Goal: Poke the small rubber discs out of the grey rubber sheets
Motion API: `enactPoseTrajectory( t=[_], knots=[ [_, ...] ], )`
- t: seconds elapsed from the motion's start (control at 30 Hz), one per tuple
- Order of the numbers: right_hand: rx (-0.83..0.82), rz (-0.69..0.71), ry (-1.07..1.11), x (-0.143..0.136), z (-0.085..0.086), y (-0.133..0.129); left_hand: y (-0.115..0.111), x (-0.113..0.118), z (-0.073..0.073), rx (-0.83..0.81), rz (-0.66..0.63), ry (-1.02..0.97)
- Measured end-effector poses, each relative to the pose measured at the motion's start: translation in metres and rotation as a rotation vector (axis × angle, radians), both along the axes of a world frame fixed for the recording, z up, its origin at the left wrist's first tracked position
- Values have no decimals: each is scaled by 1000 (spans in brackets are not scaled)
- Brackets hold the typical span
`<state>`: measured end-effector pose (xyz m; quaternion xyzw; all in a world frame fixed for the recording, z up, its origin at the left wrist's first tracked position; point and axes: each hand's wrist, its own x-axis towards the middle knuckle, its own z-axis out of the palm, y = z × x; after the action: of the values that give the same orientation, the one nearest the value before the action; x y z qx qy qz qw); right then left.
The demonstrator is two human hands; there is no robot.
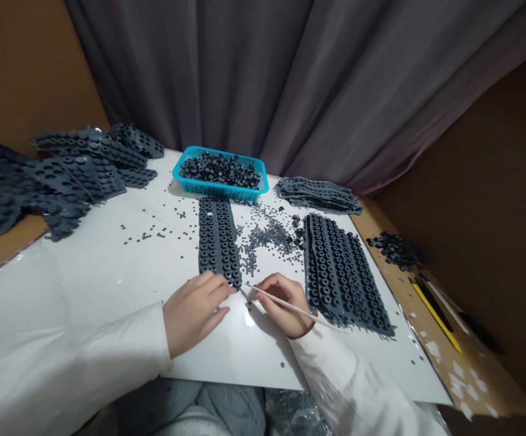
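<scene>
A dark grey rubber sheet (218,242) with rows of moulded rings lies flat before me on the white board. My left hand (202,312) rests on its near end, fingers spread and pressing down. Between the fingers of my right hand (286,304) is a thin white stick (290,307), pinched like a pen. Its tip is close to the sheet's near right corner. Small dark discs (272,235) are scattered right of the sheet. Beyond its far end stands a blue plastic basket (220,189) full of small dark rubber pieces.
Wider ringed sheets (347,272) lie at the right, with a flat stack (318,195) behind them. Crumpled sheets (72,169) are heaped at the left. A yellow tool (436,315) and a pile of dark pieces (394,250) lie on the right ledge. A grey curtain (245,79) hangs behind.
</scene>
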<state>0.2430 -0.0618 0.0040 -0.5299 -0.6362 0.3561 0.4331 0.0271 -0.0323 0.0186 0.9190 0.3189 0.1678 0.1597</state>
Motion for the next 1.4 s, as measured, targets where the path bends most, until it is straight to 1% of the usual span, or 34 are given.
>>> enactPoseTrajectory(
  t=[0.1,0.2,0.33,0.47,0.53,0.63,0.77,0.9,1.07,1.17,1.4],
  knots=[
    [-71,-83,52,-7,1,2,23,12,8,-5,17,42],
    [-81,-112,35,-10,0,3,39,23,9,-41,-20,116],
    [-92,-107,21,-12,0,2,47,29,11,-84,-62,200],
    [-83,-115,9,-14,3,3,50,32,17,-115,-66,247],
    [-76,-123,4,-15,4,3,52,34,20,-106,-77,284],
    [-64,-120,-18,-16,3,5,52,39,24,-24,-128,362],
    [-52,-97,-40,-15,0,8,50,45,25,142,-215,441],
    [-47,-91,-36,-14,-2,9,50,44,19,320,-326,418],
    [-39,-87,-51,-14,-3,9,47,36,7,554,-426,343],
    [-40,-95,-49,-15,-3,8,46,32,3,599,-437,327],
    [-47,-90,-62,-15,-2,8,50,30,-6,605,-388,253]
  ],
)
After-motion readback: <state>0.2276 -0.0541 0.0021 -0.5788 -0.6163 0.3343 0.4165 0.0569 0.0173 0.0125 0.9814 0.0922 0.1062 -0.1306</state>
